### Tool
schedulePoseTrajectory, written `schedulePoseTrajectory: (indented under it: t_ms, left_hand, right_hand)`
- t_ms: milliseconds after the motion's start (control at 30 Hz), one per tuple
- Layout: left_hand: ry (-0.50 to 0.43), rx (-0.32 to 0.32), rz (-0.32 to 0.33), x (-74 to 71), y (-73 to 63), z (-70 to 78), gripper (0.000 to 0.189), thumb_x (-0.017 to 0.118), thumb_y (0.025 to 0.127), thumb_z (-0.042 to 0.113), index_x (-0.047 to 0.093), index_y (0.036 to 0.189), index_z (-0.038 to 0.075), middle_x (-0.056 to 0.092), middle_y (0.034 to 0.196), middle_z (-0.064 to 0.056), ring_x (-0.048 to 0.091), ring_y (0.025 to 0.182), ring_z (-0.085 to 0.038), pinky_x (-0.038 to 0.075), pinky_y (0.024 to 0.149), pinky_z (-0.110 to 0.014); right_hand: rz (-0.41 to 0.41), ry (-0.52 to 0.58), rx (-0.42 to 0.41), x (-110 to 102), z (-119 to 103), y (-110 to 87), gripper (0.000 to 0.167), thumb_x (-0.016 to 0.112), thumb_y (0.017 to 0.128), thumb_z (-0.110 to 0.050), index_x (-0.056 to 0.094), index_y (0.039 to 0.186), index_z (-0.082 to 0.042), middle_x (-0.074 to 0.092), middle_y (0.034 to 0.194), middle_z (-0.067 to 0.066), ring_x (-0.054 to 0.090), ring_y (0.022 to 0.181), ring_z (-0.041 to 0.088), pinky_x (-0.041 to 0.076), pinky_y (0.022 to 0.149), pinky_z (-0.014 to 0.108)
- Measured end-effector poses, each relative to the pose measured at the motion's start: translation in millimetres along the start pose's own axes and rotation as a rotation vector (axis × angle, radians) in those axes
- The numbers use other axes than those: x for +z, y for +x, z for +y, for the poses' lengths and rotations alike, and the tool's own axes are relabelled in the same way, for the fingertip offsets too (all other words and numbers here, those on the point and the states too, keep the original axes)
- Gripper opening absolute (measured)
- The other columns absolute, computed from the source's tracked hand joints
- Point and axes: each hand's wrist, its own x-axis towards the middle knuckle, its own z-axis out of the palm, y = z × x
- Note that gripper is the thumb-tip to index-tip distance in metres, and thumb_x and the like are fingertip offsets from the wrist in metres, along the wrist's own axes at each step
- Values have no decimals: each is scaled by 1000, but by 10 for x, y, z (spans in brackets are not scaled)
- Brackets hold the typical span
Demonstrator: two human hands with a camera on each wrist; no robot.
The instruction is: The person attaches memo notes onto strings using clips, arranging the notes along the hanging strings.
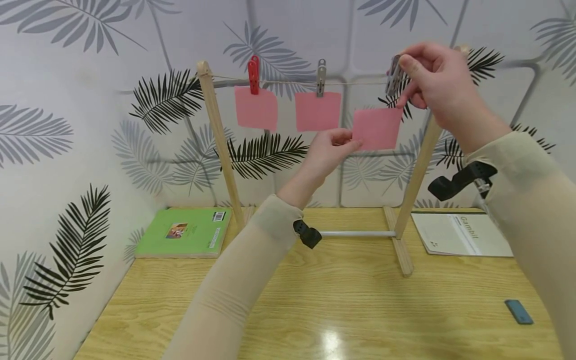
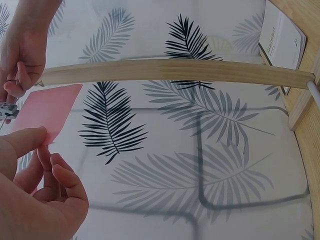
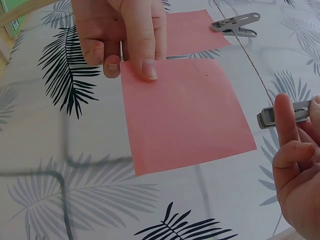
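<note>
My left hand point(image 1: 330, 152) pinches a square pink paper point(image 1: 377, 129) by its lower left corner, thumb in front. The paper hangs just below the string point(image 1: 288, 82). In my right hand point(image 1: 443, 85) is a grey clothespin point(image 1: 394, 75), held between thumb and fingers at the string. The right wrist view shows a gap between that clothespin point(image 3: 270, 117) and the paper's edge. To the left, a red clothespin point(image 1: 254, 75) and another grey clothespin point(image 1: 321, 77) hold two pink papers on the string, a left one point(image 1: 256, 109) and a middle one point(image 1: 317, 111).
The string runs between two wooden posts, left point(image 1: 220, 135) and right point(image 1: 418, 170), joined low by a white rod point(image 1: 355, 234). On the wooden table point(image 1: 315, 300) lie a green book point(image 1: 184, 232), a Gambit notebook point(image 1: 463, 235) and a small blue-grey object point(image 1: 519, 311). Leaf-patterned wall behind.
</note>
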Motion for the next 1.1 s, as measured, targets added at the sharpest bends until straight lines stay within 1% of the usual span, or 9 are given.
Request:
schedulePoseTrajectory:
  t_ms: [167,367,500,633,767,867,900,967,1100]
  left_hand:
    - [-13,-6,-3,4,2,22,34,66,96,25,66,125,8,67,113,-5,59,102,-13,50,93,-32]
    - [4,16,-11,18,15,30,37,65,97,26,63,130,8,64,118,-4,59,107,-14,49,94,-30]
    - [-11,30,-14,32,27,36,36,64,97,24,63,129,7,64,117,-5,58,106,-14,49,95,-34]
    - [-24,34,-13,45,35,53,35,65,97,24,64,127,7,64,115,-5,59,104,-13,49,91,-31]
    - [-28,31,-2,60,40,75,34,65,97,25,65,127,8,64,113,-3,58,102,-12,49,88,-28]
    - [-28,33,8,67,41,83,33,65,97,24,66,125,8,64,109,-2,58,100,-12,49,90,-32]
    - [-24,36,13,68,40,87,32,66,97,24,66,124,8,63,107,-1,57,98,-11,49,89,-32]
    - [-21,38,19,65,35,93,31,66,97,24,67,122,7,63,104,-1,57,97,-11,49,85,-28]
    - [-17,37,27,67,45,92,31,66,96,24,67,122,7,63,101,-1,57,95,-10,46,78,-21]
  right_hand:
    - [4,3,9,1,2,-4,25,62,95,-27,63,113,-10,62,83,1,62,51,13,33,41,21]
    - [3,-17,17,1,-6,-16,25,63,95,-28,63,113,-11,65,81,-1,61,50,13,32,41,21]
    - [-3,1,10,1,-9,-26,25,63,94,-28,64,112,-10,66,79,-1,61,50,13,31,41,21]
    - [-5,-32,0,-4,-6,-41,25,62,95,-28,63,114,-11,67,80,-2,61,50,12,32,41,21]
    - [-4,-39,-1,-9,-5,-46,26,62,95,-28,63,115,-11,67,80,-2,60,50,13,32,41,21]
    - [-8,-58,2,-9,-2,-47,26,61,96,-29,63,115,-11,66,82,-2,60,50,13,32,42,21]
    - [-9,-66,3,-10,0,-47,26,61,96,-29,63,116,-11,66,82,-2,60,50,13,32,42,21]
    - [-11,-88,5,-9,1,-48,27,61,96,-30,62,117,-12,66,82,-3,60,51,13,33,42,21]
    - [-10,-84,8,-10,1,-49,27,61,96,-29,62,117,-12,66,78,-2,60,51,13,34,43,21]
